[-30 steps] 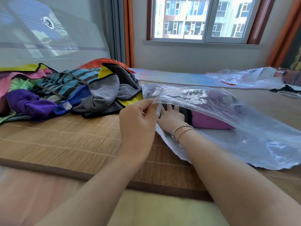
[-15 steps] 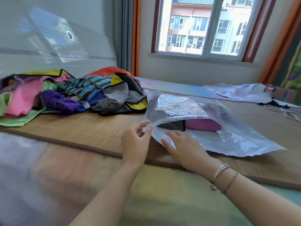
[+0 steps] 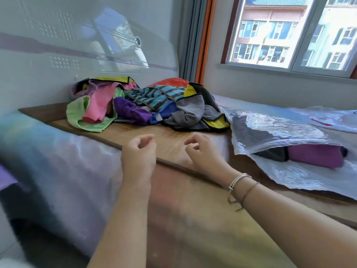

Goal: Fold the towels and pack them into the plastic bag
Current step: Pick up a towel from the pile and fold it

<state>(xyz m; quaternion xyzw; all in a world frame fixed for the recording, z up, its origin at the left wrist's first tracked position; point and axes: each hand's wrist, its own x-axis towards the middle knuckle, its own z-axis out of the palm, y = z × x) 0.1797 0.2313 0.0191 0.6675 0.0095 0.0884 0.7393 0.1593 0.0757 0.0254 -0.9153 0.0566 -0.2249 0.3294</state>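
Now, from the head view, both hands hover over the woven mat (image 3: 135, 135), and neither has anything in it. The left hand (image 3: 138, 154) hangs with fingers loosely curled, grip empty; the right hand (image 3: 203, 151), bracelets at the wrist, is just as loose and just as empty.

Take the pile of towels (image 3: 146, 105) as the landmark. It sits beyond both hands, a loose heap, pink, green, purple, striped and grey all tangled. To its right lies the plastic bag (image 3: 289, 132), mouth gaping toward the hands, with a folded purple towel (image 3: 316, 156) and a dark one (image 3: 274, 152) already inside.

These look soft, light and floppy, so nothing will hold a shape when lifted. Best bet is pinching a hemmed edge or corner on the near side of the pile, perhaps the grey towel (image 3: 191, 111), and drawing it free. That bag looks thin and slippery, and its mouth will likely need holding open.
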